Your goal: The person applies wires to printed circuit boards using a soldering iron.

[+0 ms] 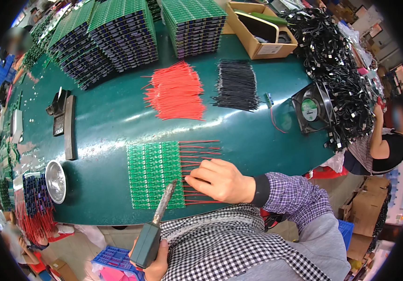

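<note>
A green circuit board panel point(152, 175) lies flat near the table's front edge. Thin red wires point(199, 141) stick out in a row from its right side, with some darker ones among them. My left hand point(160, 266) is closed round the dark green handle of a soldering iron point(147, 244). The iron's tip reaches the panel's right edge, close to my right fingertips. My right hand point(225, 181) pinches a thin wire at that edge; its fingers hide most of the wire. Beyond the panel lie a pile of red wires point(175, 91) and a pile of black wires point(236, 85).
Tall stacks of circuit panels point(194, 28) stand at the back beside a cardboard box point(274, 49). To the right are a fan point(310, 107) and heaped black cables point(337, 89). A metal bowl point(55, 181) and wired boards point(33, 201) are left. Another person point(384, 145) sits right.
</note>
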Motion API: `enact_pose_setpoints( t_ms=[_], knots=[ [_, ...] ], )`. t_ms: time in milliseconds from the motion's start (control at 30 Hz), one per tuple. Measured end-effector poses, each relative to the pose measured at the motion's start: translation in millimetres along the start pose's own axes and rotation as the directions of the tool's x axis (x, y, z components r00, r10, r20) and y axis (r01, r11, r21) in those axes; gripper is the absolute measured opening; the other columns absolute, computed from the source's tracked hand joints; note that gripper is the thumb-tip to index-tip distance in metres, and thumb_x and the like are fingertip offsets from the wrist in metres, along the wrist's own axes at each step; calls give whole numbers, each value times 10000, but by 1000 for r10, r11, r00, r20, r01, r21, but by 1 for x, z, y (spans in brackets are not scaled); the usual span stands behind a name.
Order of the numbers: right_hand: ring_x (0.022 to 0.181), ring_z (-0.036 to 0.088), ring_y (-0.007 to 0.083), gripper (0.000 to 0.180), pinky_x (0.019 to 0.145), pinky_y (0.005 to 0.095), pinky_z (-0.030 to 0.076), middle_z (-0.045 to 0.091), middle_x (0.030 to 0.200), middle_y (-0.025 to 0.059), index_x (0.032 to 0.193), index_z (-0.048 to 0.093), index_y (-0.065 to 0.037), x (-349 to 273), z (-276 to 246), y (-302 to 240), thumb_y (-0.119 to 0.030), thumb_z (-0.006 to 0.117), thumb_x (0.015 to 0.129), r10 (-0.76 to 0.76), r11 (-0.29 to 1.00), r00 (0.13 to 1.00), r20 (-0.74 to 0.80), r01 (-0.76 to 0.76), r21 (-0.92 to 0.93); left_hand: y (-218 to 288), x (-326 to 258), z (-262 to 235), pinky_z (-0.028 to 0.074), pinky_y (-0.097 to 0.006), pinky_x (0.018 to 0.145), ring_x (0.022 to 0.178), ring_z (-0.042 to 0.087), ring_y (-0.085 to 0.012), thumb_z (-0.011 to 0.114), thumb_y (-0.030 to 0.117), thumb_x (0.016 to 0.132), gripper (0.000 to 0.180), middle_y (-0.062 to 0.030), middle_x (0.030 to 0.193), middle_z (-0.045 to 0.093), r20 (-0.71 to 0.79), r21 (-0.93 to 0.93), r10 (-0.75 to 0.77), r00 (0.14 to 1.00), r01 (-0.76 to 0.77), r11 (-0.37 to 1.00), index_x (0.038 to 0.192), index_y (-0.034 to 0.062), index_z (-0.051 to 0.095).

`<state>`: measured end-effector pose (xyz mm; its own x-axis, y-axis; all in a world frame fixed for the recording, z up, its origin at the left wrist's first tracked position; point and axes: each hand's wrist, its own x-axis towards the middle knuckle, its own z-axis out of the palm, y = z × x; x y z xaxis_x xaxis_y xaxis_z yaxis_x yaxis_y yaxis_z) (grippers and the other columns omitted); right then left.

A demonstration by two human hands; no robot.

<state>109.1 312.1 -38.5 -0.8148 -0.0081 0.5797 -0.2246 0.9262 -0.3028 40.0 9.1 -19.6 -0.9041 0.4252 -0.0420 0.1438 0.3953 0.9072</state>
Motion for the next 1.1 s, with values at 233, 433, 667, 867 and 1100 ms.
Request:
enact_pose_setpoints(
  t_ms=[233, 433, 667, 867, 1100],
  knots=[
    [821, 607, 205, 295, 684, 327, 484, 617, 896, 58, 980, 670, 11, -1, -3, -4, -113, 651, 713, -31, 1000, 997, -65, 31, 0, 4, -6, 1, 532, -367, 853, 943, 661, -235, 828, 37, 774, 457, -138, 1081, 692, -21, 97, -90, 996, 91, 991, 1189, -40, 653],
    [780, 587, 182, 288, 653, 308, 468, 593, 853, 37, 977, 673, 8, -3, -4, -4, -110, 647, 715, -29, 1000, 1000, -8, 29, -9, -8, 0, -13, 540, -367, 803, 905, 682, -253, 822, 96, 807, 383, -144, 1033, 709, 90, 160, -11, 996, -4, 987, 1141, -24, 680],
    [749, 569, 173, 274, 628, 304, 450, 563, 814, 27, 962, 673, 4, -4, -1, -4, -109, 648, 714, -34, 999, 999, -14, 34, -6, -15, -6, -12, 519, -353, 800, 884, 644, -222, 853, 70, 759, 421, -124, 1034, 685, 9, 122, -49, 999, 48, 991, 1121, -39, 668],
    [748, 569, 174, 261, 622, 304, 447, 558, 803, 26, 949, 675, 3, -4, 0, -5, -105, 651, 712, -28, 1000, 1000, -11, 28, -13, -7, -1, -12, 514, -358, 703, 768, 638, -213, 859, 68, 739, 337, -113, 928, 694, 39, 193, -67, 997, 58, 980, 1019, -35, 700],
    [743, 565, 177, 256, 613, 304, 443, 551, 796, 30, 943, 673, 6, -4, 2, -5, -104, 649, 713, -24, 1000, 999, -24, 24, -11, -4, 1, -11, 512, -353, 694, 758, 639, -208, 858, 65, 736, 337, -110, 908, 697, 71, 226, -65, 995, 48, 973, 1017, -34, 702]
  ],
)
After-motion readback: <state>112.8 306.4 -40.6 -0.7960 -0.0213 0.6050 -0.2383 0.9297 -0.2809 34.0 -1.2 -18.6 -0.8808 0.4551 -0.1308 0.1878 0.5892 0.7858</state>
